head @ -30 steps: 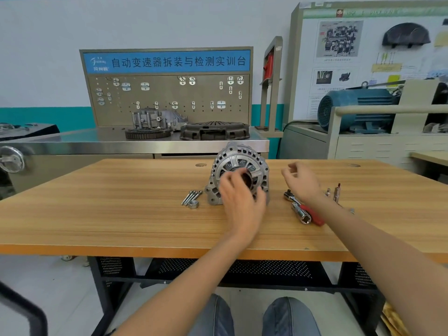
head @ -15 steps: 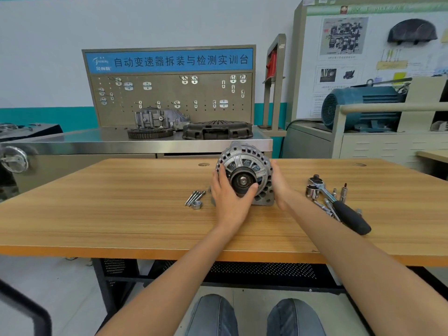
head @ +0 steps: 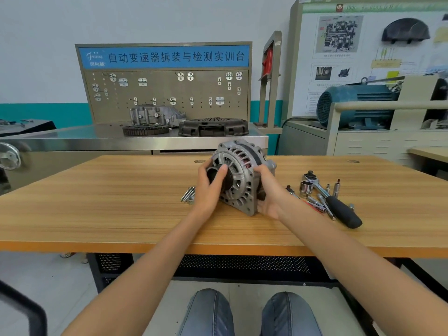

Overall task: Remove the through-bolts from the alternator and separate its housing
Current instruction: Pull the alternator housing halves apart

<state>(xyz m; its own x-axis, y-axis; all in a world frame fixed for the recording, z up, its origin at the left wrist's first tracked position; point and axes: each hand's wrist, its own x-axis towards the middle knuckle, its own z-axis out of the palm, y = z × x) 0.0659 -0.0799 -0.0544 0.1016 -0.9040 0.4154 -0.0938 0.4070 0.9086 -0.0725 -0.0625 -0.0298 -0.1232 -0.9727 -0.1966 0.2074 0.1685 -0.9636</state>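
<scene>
Alternator [head: 238, 174]: grey ribbed metal housing, held on edge at mid-table between both hands, pulley face turned toward the left hand; whether its lower lug touches the table [head: 97, 202] cannot be told.

Left hand [head: 208, 190]: fingers curled around the black pulley [head: 219, 177] at the alternator's front, thumb over the pulley's upper edge, gripping it.

Right hand [head: 268, 190]: fingers wrapped around the rear side of the housing, thumb lying across the outer rim, palm below and behind the casing; gripping it.

Bolts [head: 188, 194]: a small cluster of long silver bolts lying flat on the table, just beside the left hand on its outer side, partly hidden by the wrist; a nut-like piece among them, detail too small to tell.

Ratchet wrench [head: 332, 202]: chrome head and black handle, lying on the table near the right forearm on its outer side, apart from the fingers.

Sockets and bits [head: 306, 187]: several chrome pieces scattered around the ratchet head, near the right hand, not touching it.

Steel bench [head: 72, 139]: behind the table, beyond both hands, carrying dark round car parts.
</scene>
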